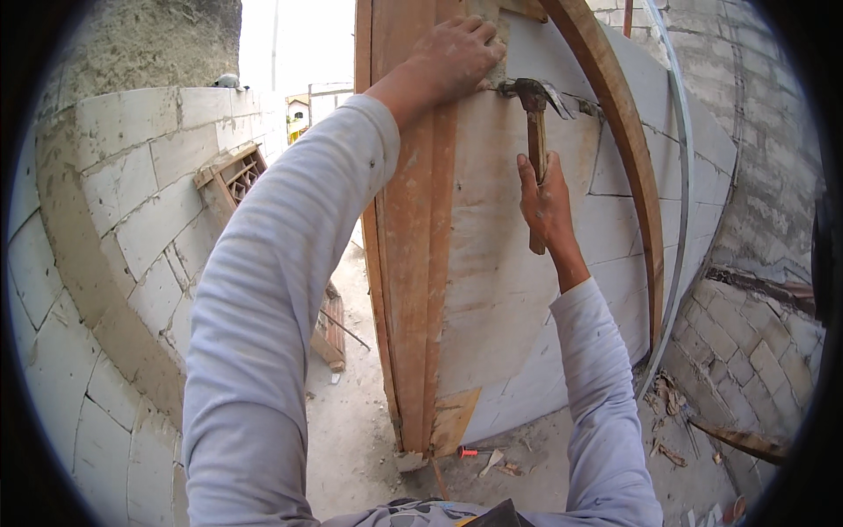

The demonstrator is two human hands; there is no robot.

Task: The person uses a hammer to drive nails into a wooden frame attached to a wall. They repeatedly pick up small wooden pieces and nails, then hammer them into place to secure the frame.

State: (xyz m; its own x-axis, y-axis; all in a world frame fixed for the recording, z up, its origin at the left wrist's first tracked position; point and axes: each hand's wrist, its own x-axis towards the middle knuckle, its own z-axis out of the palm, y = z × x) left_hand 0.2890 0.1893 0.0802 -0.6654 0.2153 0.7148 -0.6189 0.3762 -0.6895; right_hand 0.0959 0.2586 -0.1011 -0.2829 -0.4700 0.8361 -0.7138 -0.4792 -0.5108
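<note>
A claw hammer (536, 140) with a worn wooden handle is upright in my right hand (550, 204), the fingers wrapped round the handle. Its metal head is close to the pale wall face, just below and right of my left hand (457, 54). That hand is up at the brown wooden door frame (406, 263), fingers curled against a narrow, light strip (500, 35) at the frame's edge. Whatever it pinches is hidden. A pale smeared patch (492, 237) covers the wall beside the frame.
A curved wooden strip (628, 132) and a thin metal channel (680, 158) lean on the right. Block walls (140, 202) rise on the left. A wooden grille frame (233, 180) rests there. An orange-handled tool (470, 452) and scraps lie on the floor.
</note>
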